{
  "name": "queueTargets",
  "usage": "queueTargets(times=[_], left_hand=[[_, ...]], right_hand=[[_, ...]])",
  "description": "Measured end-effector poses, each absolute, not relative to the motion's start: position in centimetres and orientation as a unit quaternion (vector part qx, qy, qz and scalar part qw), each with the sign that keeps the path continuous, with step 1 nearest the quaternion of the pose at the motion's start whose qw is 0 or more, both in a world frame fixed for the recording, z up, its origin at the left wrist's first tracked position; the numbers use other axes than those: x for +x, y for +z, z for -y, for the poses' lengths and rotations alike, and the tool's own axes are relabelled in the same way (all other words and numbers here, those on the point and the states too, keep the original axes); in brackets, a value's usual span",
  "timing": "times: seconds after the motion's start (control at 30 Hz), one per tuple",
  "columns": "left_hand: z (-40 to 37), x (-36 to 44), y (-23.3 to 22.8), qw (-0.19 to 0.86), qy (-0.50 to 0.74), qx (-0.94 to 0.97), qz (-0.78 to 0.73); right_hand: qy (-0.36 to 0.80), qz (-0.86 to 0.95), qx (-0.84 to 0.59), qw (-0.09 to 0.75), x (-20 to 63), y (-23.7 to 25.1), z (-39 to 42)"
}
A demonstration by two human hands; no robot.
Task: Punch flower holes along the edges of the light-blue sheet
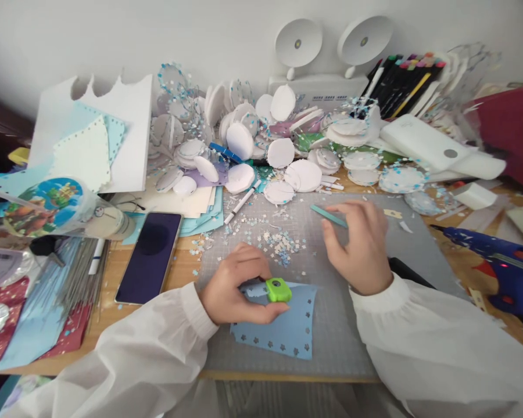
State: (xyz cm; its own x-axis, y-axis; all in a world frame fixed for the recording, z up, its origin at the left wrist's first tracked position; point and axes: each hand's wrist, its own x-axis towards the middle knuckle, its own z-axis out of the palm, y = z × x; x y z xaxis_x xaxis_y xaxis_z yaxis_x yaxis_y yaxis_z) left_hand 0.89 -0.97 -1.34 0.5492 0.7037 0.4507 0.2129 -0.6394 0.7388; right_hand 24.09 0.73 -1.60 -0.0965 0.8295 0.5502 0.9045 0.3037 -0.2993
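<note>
Both arms enter from the bottom of the frame in loose white sleeves gathered at the wrists. The left hand sits just left of centre, low in the frame, knuckles up, its fingers curled tight and the thumb tucked underneath in a pinching clench. The right hand lies right of centre and slightly higher, back of the hand up, wrist bent inward, fingers loosely bent and pointing toward the upper left.

Wooden table carries grey cutting mat at centre. Dark phone lies flat left of mat. Blue glue gun rests at right. White foam discs heaped along back. White pen near mat's far edge.
</note>
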Motion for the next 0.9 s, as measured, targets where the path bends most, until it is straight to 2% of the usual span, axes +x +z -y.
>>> queueTargets(times=[0.07, 0.1, 0.27, 0.43, 0.6, 0.9], left_hand=[[1.0, 0.9, -1.3, 0.325, 0.382, 0.814, -0.293], [1.0, 0.9, -1.3, 0.329, 0.383, 0.81, -0.3], [0.8, 0.8, -1.3, 0.372, 0.392, 0.772, -0.335], [0.7, 0.5, -1.2, 0.414, 0.363, 0.778, -0.303], [0.9, 0.5, -0.7, 0.385, 0.362, 0.8, -0.283], [0.9, 0.2, -0.4, 0.375, 0.366, 0.793, -0.311]], right_hand=[[0.017, 0.79, -0.471, 0.392, 23.4, -0.7, 0.1], [0.05, 0.814, -0.424, 0.394, 22.9, -0.4, 0.6], [0.097, 0.896, -0.303, 0.31, 20.8, -0.7, 2.4], [0.216, 0.857, -0.329, 0.332, 20.7, -1.1, 2.5], [0.333, 0.8, -0.354, 0.351, 21.0, -0.3, 2.5], [0.392, 0.738, -0.406, 0.368, 21.5, -0.8, 2.3]])
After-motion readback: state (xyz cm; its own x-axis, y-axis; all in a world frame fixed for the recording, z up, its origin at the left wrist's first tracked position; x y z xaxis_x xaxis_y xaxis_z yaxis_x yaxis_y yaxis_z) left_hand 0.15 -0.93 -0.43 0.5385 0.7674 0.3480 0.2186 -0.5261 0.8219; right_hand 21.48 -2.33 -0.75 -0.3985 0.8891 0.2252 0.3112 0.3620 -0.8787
